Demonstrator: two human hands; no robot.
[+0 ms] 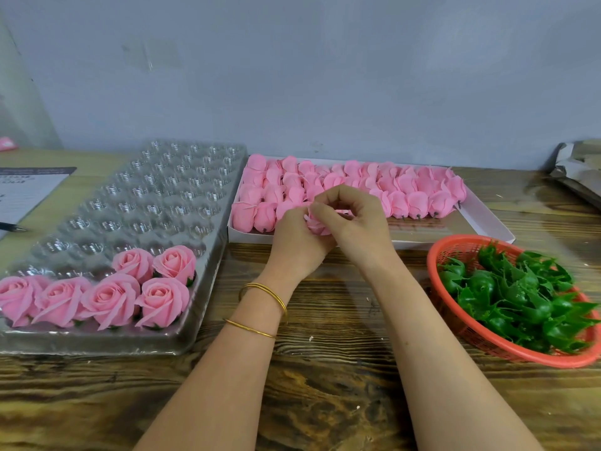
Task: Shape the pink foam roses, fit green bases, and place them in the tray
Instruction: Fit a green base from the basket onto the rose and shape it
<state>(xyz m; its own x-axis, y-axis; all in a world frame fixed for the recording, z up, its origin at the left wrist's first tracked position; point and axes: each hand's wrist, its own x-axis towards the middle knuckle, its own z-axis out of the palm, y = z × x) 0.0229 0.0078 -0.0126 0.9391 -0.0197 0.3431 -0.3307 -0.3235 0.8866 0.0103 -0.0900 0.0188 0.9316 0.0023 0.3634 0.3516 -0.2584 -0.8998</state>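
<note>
My left hand (pixel 297 240) grips a pink foam rose (pixel 317 226) from below, mostly hidden between both hands. My right hand (pixel 353 216) pinches its petals from above with curled fingers. Behind the hands a white box (pixel 481 222) holds several rows of unshaped pink roses (pixel 406 190). At the left a clear plastic tray (pixel 146 196) with round cells carries several finished roses (pixel 110 296) along its near end. A red basket (pixel 455 252) at the right is filled with green bases (pixel 520 294).
The wooden table (pixel 325 369) runs under everything. A printed sheet (pixel 29 190) and a pen (pixel 13 227) lie at the far left. Crumpled grey wrapping (pixel 579 170) sits at the far right. A grey wall stands close behind.
</note>
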